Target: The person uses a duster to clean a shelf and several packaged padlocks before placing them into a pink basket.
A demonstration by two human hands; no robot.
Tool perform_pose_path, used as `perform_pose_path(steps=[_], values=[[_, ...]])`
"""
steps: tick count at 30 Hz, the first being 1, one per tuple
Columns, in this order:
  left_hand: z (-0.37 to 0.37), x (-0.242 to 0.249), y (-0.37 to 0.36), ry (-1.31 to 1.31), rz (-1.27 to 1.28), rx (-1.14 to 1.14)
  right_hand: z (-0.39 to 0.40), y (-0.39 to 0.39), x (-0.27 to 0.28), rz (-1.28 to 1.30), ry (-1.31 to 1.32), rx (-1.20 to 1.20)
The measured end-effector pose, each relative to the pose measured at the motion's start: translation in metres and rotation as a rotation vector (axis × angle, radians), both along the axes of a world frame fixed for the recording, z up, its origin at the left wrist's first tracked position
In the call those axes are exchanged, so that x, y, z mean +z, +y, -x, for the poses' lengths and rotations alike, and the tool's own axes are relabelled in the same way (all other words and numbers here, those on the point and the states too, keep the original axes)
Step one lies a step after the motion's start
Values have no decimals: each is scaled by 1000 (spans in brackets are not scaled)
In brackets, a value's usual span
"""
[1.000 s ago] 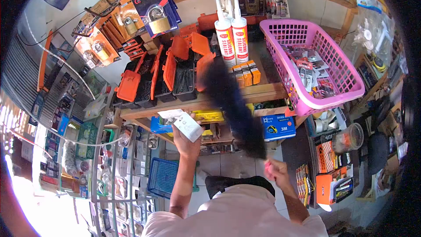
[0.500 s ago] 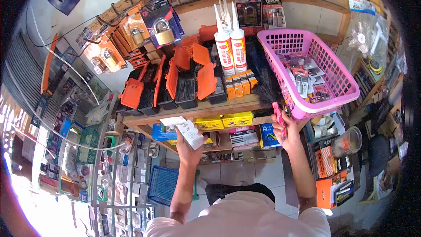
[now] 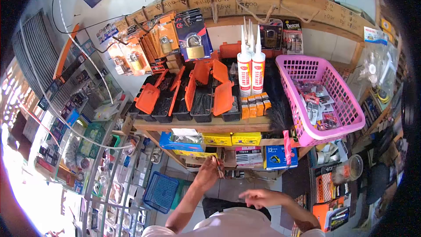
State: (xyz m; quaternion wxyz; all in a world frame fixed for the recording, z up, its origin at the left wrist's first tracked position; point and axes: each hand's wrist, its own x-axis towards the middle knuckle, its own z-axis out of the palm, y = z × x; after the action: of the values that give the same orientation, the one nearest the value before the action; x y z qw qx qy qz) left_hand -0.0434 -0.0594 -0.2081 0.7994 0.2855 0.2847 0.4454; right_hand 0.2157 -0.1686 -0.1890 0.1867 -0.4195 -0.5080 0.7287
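My left hand is raised in front of the lower shelf, its fingers closed round a small dark, reddish object whose kind I cannot make out. Lower and to the right, my right hand is in front of my body with its fingers stretched out, holding nothing. A black-bristled duster hangs by the shelf edge, pink handle downward. Below the tabletop a white packet lies at the blue box, just above my left hand.
Black bins with orange lids, silicone sealant tubes and small orange boxes stand on the wooden table. A pink basket with packaged goods overhangs the right side. Padlocks hang behind; a blue crate is on the floor.
The white packet has left my left hand, which now holds a small dark object lower down. My right hand has let go of the duster and moved down toward my body.
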Motion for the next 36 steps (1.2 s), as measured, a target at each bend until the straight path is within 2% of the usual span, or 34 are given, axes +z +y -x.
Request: perform_pose_path(steps=[2,3,5,7,11,13,16,18,21,25,29,35,36], values=[[-7,20,-2,40,-32,2,-1,-6,68,-601,-229,256],[-13,30,-2,76,-65,10,-1,-5,96,-595,-232,248],[-24,64,-4,106,-157,23,0,8,144,-745,-441,5],[-36,116,-8,381,-492,32,2,26,167,-906,-500,-61],[-41,167,1,259,-623,65,23,51,209,-1194,-507,-124],[-42,197,6,188,-763,107,31,75,223,-1422,-459,-201],[-33,252,11,369,-853,224,41,91,260,-1280,-333,-225],[-28,275,29,226,-957,264,49,102,278,-1147,-179,-280],[-20,309,39,220,-991,293,57,119,301,-1212,-64,-338],[-13,329,45,369,-1044,370,64,145,325,-1234,93,-357],[-8,343,67,461,-1140,445,75,161,335,-1285,139,-409],[-11,353,70,447,-1074,419,83,176,335,-1294,185,-486],[-11,350,69,434,-1070,405,84,172,334,-1187,230,-485]])
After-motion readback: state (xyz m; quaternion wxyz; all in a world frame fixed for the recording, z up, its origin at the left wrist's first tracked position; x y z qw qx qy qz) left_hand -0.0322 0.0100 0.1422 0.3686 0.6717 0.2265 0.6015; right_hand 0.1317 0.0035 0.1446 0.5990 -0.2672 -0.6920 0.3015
